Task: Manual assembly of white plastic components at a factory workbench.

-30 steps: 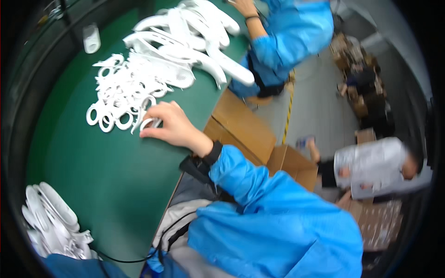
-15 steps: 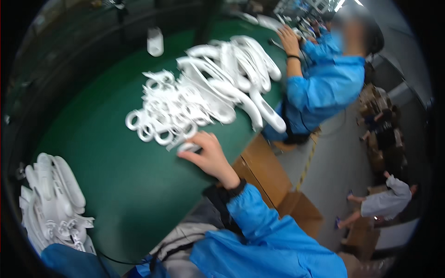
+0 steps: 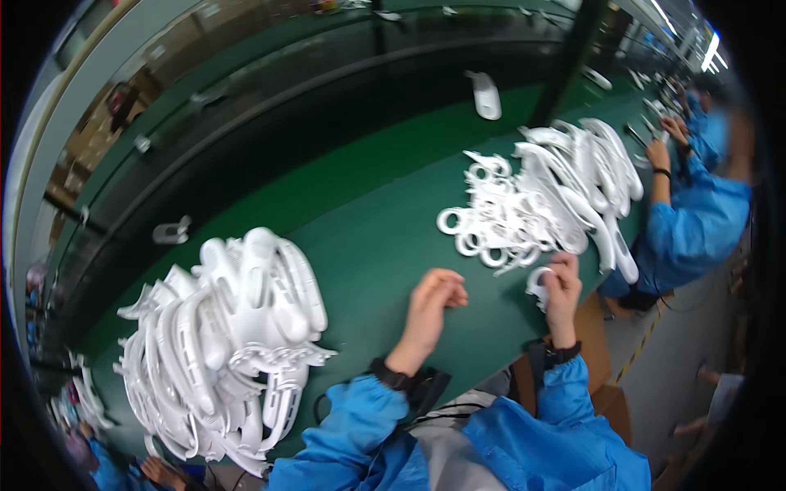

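My right hand pinches a white ring-shaped plastic part between thumb and fingers, raised near the table's front edge. Just beyond it lies a heap of similar white ring parts. My left hand hovers over the green table to the left of that, its fingers curled in and nothing visible in them. Long curved white plastic shells are piled behind and right of the rings. To the left of my left arm stands a bigger stack of white curved shells.
A single white part and a small clear-looking piece lie farther back on the green surface. At the right a co-worker in a blue sleeve sits by the table. Below the edge are cardboard boxes; a dark post rises behind.
The view has swung left, showing more of the left stack. My left hand has come into sight over the table. My right hand has drawn back from the ring heap with a ring part.
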`<state>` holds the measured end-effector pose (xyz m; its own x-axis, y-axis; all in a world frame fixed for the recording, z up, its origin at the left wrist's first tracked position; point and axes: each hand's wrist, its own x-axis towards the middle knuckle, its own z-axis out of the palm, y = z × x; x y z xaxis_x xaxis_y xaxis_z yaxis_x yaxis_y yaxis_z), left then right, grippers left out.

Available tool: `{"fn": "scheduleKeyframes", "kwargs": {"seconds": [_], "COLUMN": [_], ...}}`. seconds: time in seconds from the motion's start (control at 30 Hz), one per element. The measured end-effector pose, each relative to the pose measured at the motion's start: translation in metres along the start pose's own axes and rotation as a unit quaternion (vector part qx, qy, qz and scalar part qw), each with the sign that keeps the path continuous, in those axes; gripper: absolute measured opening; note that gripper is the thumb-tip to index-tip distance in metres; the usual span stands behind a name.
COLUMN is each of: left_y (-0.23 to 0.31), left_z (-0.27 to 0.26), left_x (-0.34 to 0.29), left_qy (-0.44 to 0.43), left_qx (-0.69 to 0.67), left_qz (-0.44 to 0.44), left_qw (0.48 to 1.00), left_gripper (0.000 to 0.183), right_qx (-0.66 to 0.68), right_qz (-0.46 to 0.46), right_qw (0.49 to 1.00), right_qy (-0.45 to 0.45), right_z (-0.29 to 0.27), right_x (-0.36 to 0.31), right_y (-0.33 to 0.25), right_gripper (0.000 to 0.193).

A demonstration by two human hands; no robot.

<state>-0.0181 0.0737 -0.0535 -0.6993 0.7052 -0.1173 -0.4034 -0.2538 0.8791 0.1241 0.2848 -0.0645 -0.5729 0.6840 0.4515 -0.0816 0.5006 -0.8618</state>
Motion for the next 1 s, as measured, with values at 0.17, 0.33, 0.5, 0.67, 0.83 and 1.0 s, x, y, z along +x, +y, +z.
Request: {"fn": "scheduleKeyframes", "kwargs": {"seconds": [0.17,0.33,0.5,0.67,0.83,1.0], "left_y": [-0.022,-0.025,-0.007,-0.017,-0.012,-0.007], "left_z": [-0.006,-0.004,0.002,-0.002,0.002,0.003], "left_x": [0.008,0.007,0.001,0.004,0.005,0.008], "left_qy": [-0.041,-0.044,-0.021,0.009,-0.019,-0.011], "left_qx": [-0.048,-0.006,0.084,0.134,0.046,-0.025], "left_qz": [0.015,0.044,0.117,0.174,0.139,0.174], "left_qw": [0.998,0.998,0.989,0.976,0.989,0.984], "left_gripper": [0.012,0.007,0.007,0.004,0.005,0.012], "right_qx": [0.057,0.114,0.308,0.27,0.419,0.252], "right_qz": [0.103,0.294,0.365,0.381,0.243,0.095], "right_qw": [0.99,0.949,0.87,0.882,0.718,0.843], "right_qy": [0.079,0.025,-0.122,-0.069,-0.5,-0.467], "right_z": [-0.009,0.005,0.027,0.165,0.311,0.447], "right_x": [-0.004,0.023,0.089,0.16,0.23,0.189], "right_y": [0.013,-0.031,-0.061,-0.13,-0.133,-0.16], "right_gripper": [0.017,0.024,0.014,0.019,0.018,0.027]}}
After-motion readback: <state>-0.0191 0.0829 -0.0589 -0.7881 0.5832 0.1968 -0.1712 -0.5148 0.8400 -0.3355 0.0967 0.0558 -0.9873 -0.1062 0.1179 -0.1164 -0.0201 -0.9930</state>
